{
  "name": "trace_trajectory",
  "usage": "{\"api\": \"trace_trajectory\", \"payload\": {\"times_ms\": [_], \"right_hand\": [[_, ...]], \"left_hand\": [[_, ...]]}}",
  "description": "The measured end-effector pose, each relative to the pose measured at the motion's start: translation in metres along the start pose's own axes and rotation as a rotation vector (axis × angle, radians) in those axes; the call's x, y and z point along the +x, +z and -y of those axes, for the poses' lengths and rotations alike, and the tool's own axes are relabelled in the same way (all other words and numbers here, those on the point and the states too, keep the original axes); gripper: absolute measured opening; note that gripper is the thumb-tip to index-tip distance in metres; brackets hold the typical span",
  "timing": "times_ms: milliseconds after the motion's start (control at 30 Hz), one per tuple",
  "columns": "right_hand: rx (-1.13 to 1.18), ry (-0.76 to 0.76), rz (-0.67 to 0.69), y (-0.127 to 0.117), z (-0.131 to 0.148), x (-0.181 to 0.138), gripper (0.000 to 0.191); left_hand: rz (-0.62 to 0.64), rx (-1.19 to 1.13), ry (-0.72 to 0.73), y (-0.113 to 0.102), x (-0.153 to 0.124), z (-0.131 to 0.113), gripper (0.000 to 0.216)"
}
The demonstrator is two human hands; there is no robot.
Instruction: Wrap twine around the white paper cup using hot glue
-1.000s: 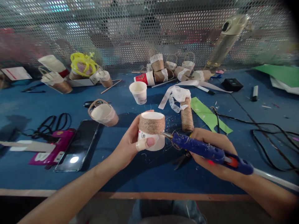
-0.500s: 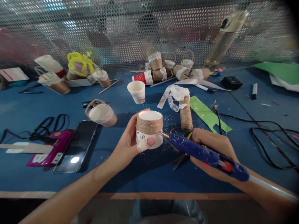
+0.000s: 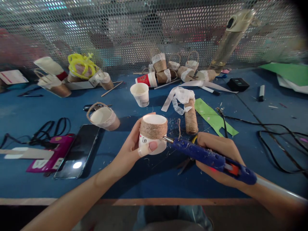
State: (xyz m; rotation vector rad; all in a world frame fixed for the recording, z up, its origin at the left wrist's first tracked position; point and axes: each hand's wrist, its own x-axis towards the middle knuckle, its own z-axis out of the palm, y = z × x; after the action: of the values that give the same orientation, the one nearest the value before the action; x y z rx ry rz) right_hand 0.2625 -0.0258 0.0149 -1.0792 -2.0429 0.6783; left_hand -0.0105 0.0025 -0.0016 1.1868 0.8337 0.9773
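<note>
Held in my left hand (image 3: 133,141) is a paper cup (image 3: 158,148), its mouth tilted toward me. Brown twine (image 3: 154,130) is wound in rows around the cup's upper half, while the lower half is bare white with dark print. My right hand (image 3: 218,154) grips a blue glue gun (image 3: 199,154) with a clear glue stick at its back end. The metal nozzle (image 3: 168,139) meets the cup's side right at the lowest row of twine. A loose twine end (image 3: 179,128) sticks up behind the gun. Scissors (image 3: 185,166) lie partly hidden beneath it.
Beyond the cup lie a twine roll (image 3: 191,118), white lace (image 3: 184,96) and a green strip (image 3: 211,115). A white cup (image 3: 141,94) and a small handled basket (image 3: 104,118) stand nearby. A phone (image 3: 78,150) rests left; black cable (image 3: 264,123) runs right. A bottle (image 3: 228,41) leans behind.
The cup and nozzle have shifted very slightly left and down, staying in contact. A twine end now stands up behind the glue gun. Both hands keep their hold.
</note>
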Motion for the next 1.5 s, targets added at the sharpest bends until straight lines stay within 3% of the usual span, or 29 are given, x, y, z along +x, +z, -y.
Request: {"api": "trace_trajectory", "payload": {"times_ms": [167, 433, 633, 700, 733, 833, 1067, 1167, 1333, 1500], "right_hand": [[0.081, 0.060, 0.044, -0.002, -0.001, 0.001, 0.025], [0.143, 0.201, 0.003, -0.001, -0.005, 0.003, 0.024], [0.289, 0.278, -0.206, 0.002, 0.002, 0.004, 0.020], [0.348, 0.320, -0.236, 0.007, 0.004, 0.005, 0.011], [0.356, 0.334, -0.245, 0.010, 0.004, 0.005, 0.016], [0.346, 0.312, -0.236, 0.019, 0.002, 0.006, 0.040], [0.441, 0.232, -0.178, 0.023, 0.000, 0.009, 0.015], [0.484, 0.238, -0.211, 0.019, 0.002, 0.012, 0.017], [0.548, 0.345, -0.118, 0.016, 0.004, 0.016, 0.025], [0.567, 0.394, -0.151, 0.016, 0.004, 0.019, 0.030]], "left_hand": [[0.012, -0.155, -0.018, 0.007, 0.002, -0.008, 0.065], [0.039, -0.216, -0.048, 0.007, 0.000, -0.011, 0.073], [0.050, -0.198, -0.059, 0.012, 0.000, -0.008, 0.071], [0.044, -0.177, -0.064, 0.014, 0.001, -0.005, 0.070], [0.044, -0.163, -0.068, 0.014, 0.001, -0.004, 0.070], [0.063, -0.128, -0.081, 0.015, 0.001, 0.001, 0.066], [0.035, -0.054, -0.048, 0.018, 0.003, 0.002, 0.068], [0.041, -0.062, -0.049, 0.019, 0.004, 0.000, 0.072], [0.054, -0.076, -0.058, 0.017, 0.004, 0.002, 0.070], [0.058, -0.089, -0.073, 0.016, 0.002, 0.004, 0.071]]}}
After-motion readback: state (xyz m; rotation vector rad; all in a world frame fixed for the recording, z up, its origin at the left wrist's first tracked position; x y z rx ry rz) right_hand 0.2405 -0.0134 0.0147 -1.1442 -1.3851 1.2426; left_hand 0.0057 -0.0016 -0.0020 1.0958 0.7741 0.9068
